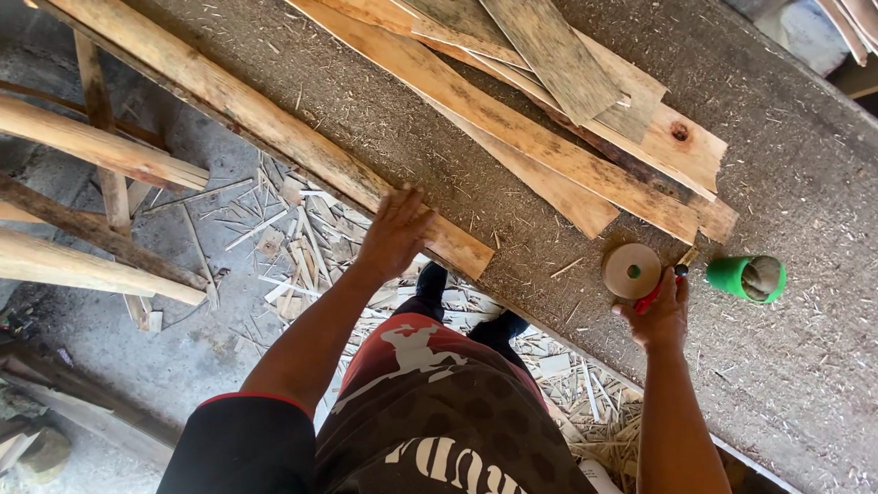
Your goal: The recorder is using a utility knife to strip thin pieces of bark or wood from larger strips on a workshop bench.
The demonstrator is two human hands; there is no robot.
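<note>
left hand (397,232): fingers spread flat, pressing on the long wooden plank (228,101) at the workbench (812,196) edge
right hand (659,314): curled around a red-handled tool (654,293), touching a tan disc (631,270)
green cylinder (748,277): lying just right of the disc

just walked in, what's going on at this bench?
A person stands at a rough workbench dusted with wood chips. Their left hand rests flat on a long wooden plank lying along the bench's near edge. Their right hand grips a red-handled tool, its working end hidden, right beside a round tan disc. A green cylinder lies on its side just past that. More planks are stacked on the bench; offcuts and shavings litter the floor.
</note>
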